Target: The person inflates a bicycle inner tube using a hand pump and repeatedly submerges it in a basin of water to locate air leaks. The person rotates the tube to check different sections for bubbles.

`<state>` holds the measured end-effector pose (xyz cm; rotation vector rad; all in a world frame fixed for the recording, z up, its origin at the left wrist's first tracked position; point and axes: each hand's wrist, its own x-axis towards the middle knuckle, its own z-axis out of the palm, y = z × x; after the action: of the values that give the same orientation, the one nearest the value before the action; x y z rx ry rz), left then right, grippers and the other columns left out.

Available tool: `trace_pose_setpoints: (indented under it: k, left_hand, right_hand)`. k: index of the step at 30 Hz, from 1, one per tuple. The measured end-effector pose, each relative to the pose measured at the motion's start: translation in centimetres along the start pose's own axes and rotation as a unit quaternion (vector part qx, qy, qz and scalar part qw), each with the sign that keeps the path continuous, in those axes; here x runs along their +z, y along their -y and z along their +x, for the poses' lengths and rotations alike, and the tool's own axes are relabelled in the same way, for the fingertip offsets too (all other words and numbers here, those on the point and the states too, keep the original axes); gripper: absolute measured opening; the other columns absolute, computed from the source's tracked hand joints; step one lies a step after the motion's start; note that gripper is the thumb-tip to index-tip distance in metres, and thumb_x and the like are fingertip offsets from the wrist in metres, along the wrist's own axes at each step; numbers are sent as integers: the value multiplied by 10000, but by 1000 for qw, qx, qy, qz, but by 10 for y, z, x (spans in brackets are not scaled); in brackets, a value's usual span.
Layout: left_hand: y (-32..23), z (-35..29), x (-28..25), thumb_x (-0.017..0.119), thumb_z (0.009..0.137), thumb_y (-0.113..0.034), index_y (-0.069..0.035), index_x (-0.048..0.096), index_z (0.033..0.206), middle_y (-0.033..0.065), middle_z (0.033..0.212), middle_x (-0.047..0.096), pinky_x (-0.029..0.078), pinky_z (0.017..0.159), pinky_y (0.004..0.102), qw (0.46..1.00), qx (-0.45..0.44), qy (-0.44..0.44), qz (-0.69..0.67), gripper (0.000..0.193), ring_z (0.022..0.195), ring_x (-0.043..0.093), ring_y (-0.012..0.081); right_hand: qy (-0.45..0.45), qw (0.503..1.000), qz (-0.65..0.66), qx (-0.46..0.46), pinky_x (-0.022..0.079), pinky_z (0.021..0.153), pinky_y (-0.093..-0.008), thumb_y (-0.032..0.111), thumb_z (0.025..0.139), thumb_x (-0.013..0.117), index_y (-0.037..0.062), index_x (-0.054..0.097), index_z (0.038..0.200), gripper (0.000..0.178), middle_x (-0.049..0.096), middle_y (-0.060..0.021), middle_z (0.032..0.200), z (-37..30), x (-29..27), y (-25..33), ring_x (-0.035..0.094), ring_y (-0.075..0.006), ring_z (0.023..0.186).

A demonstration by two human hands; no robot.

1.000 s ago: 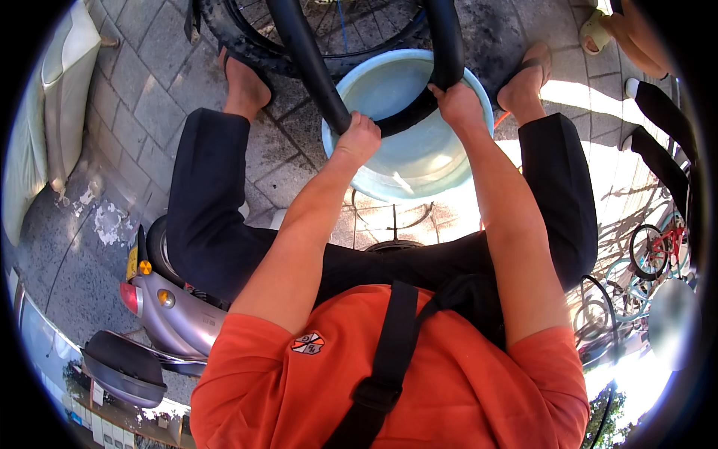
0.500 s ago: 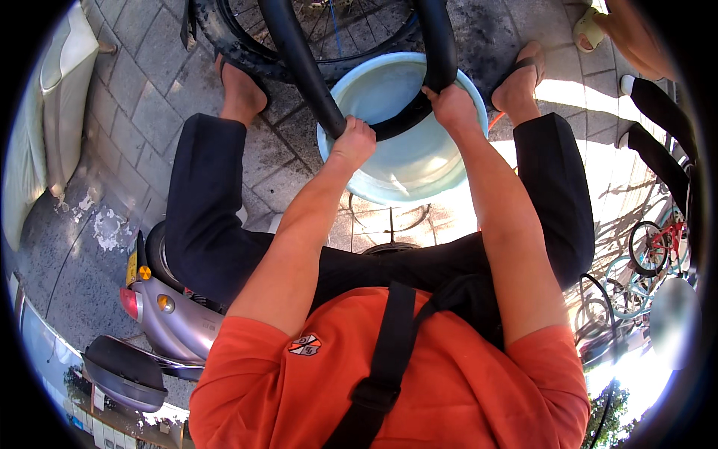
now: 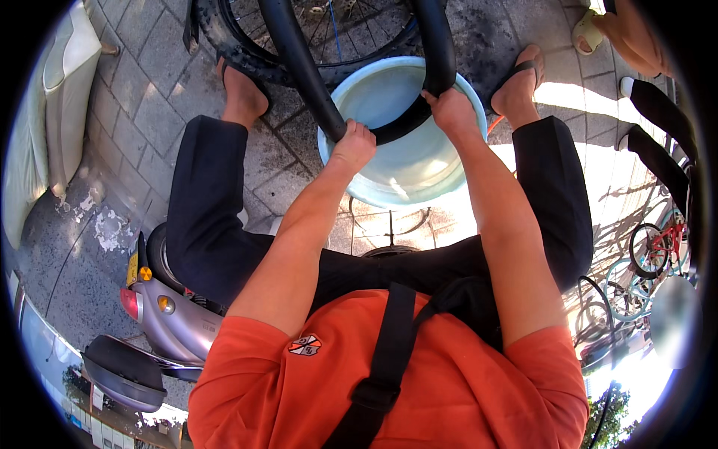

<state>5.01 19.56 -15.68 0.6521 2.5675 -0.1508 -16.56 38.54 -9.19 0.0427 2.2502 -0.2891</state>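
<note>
A thick black inner tube, puffed up with air, loops down over a light blue plastic basin. My left hand is closed around the tube at the basin's left side. On the right, my right hand grips the same tube near the basin's far right rim. Between my hands, the tube's lower bend dips into the basin, where water seems to shimmer. The upper part of the loop runs out of the picture at the top.
A bicycle wheel with a black tyre lies beyond the basin. At lower left stands a silver scooter. A grey-green covered object is at far left. Other people's legs and a red bicycle are at right.
Both hands keep their grip on the inner tube in nearly the same place. Basin and wheel sit very slightly lower in the picture.
</note>
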Motion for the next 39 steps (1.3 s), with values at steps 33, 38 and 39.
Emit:
trace_pose_setpoints:
  k: [33, 38, 39]
  left_hand:
    - [-7, -29, -54, 658, 889, -155, -79, 733, 985, 98, 991, 706, 424, 1074, 453, 997, 6, -35, -68, 144, 1028, 650, 286]
    - [10, -53, -84, 725, 905, -199, -79, 745, 1025, 80, 1013, 712, 428, 1061, 412, 987, 20, -86, -134, 171, 1055, 643, 281]
    - [15, -58, -89, 756, 880, -197, -80, 741, 1032, 82, 1014, 707, 436, 1066, 420, 982, 17, -97, -161, 192, 1069, 646, 288]
  right_hand:
    - [61, 997, 22, -33, 587, 813, -483, 496, 954, 766, -14, 798, 1058, 521, 788, -219, 957, -6, -12, -19, 776, -375, 858]
    - [101, 995, -4, -15, 607, 715, -380, 528, 866, 804, 15, 803, 1089, 560, 794, -132, 914, -56, -86, 5, 759, -261, 670]
    - [101, 995, -15, -12, 610, 718, -375, 538, 851, 810, 20, 803, 1092, 571, 796, -125, 910, -58, -93, 4, 759, -263, 670]
